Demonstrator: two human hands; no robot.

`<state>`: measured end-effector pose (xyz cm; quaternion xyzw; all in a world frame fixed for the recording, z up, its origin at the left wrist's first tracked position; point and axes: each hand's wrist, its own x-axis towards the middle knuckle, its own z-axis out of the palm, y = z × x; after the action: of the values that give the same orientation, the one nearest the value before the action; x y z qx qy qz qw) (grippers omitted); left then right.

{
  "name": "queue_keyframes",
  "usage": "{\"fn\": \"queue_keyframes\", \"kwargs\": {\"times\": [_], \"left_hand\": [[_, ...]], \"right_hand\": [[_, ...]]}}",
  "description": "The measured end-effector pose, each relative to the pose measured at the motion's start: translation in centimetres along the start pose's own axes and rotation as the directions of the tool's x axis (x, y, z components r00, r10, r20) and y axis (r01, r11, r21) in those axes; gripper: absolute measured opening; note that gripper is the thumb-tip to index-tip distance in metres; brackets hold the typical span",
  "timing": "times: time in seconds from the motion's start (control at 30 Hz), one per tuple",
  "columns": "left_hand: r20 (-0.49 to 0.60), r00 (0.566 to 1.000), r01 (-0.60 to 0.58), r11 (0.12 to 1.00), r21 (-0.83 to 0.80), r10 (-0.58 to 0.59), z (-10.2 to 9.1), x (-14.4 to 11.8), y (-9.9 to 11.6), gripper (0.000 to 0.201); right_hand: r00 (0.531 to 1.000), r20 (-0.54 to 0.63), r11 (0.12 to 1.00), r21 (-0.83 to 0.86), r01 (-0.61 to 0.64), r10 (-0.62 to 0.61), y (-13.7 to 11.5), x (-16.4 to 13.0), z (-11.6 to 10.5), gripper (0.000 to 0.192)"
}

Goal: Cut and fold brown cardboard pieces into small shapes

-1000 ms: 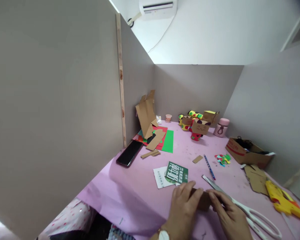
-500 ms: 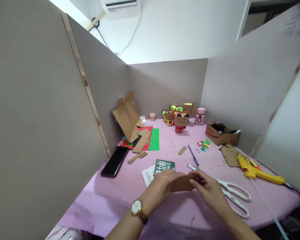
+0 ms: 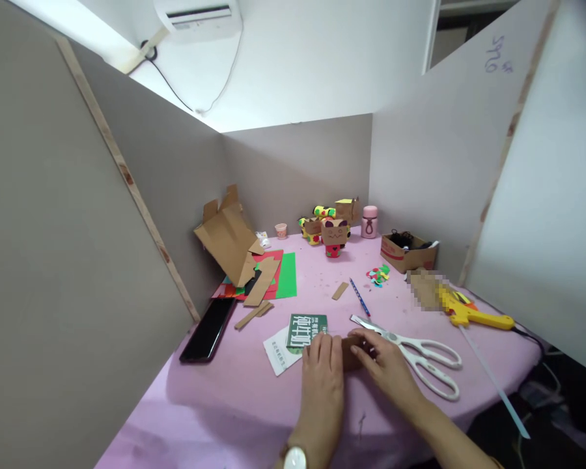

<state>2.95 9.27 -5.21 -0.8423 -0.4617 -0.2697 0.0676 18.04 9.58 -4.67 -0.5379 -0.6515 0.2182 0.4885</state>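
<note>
A small brown piece of cardboard (image 3: 351,357) is between my two hands, low over the near part of the table. My right hand (image 3: 381,366) pinches its right end between thumb and fingers. My left hand (image 3: 323,374) lies over its left end, fingers together and bent down, hiding that part. Just right of my right hand lie white-handled scissors (image 3: 422,352), blades parted slightly. A green printed card (image 3: 306,329) and a white printed paper (image 3: 279,355) lie beyond and left of my left hand.
Cardboard animal figures (image 3: 333,238) stand at the back. A blue pencil (image 3: 360,297), a cardboard strip (image 3: 340,290) and paper scraps (image 3: 378,275) lie mid-table. A yellow glue gun (image 3: 473,315) and a small box (image 3: 405,254) are right; a phone (image 3: 208,331) and coloured sheets (image 3: 287,277) left.
The view has turned right. My left hand has rotated so its fingers point forward over the cardboard's left end. More of the scissors shows beside my right hand.
</note>
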Motion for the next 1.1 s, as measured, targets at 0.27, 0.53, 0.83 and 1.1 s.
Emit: {"fn": "queue_keyframes", "kwargs": {"times": [0.27,0.53,0.83,1.1], "left_hand": [[-0.102,0.992,-0.055,0.988,0.146,0.071,1.3,-0.4,-1.0,0.055],[-0.118,0.988,-0.079,0.985,0.153,0.097,1.7,-0.5,-1.0,0.056],[-0.106,0.991,-0.069,0.991,0.112,0.08,1.2,-0.1,-0.5,0.061],[-0.117,0.992,-0.036,0.993,0.115,0.049,1.6,-0.3,-0.8,0.058]], "right_hand": [[0.997,-0.006,0.995,0.062,-0.075,0.076,1.3,-1.4,-0.3,0.032],[0.998,0.039,0.999,-0.012,-0.041,0.042,1.2,-1.4,0.2,0.029],[0.999,0.034,0.996,-0.082,-0.04,0.043,1.7,-1.7,0.6,0.024],[0.995,0.081,0.995,0.076,-0.064,0.058,0.9,-1.3,-0.1,0.027]]}}
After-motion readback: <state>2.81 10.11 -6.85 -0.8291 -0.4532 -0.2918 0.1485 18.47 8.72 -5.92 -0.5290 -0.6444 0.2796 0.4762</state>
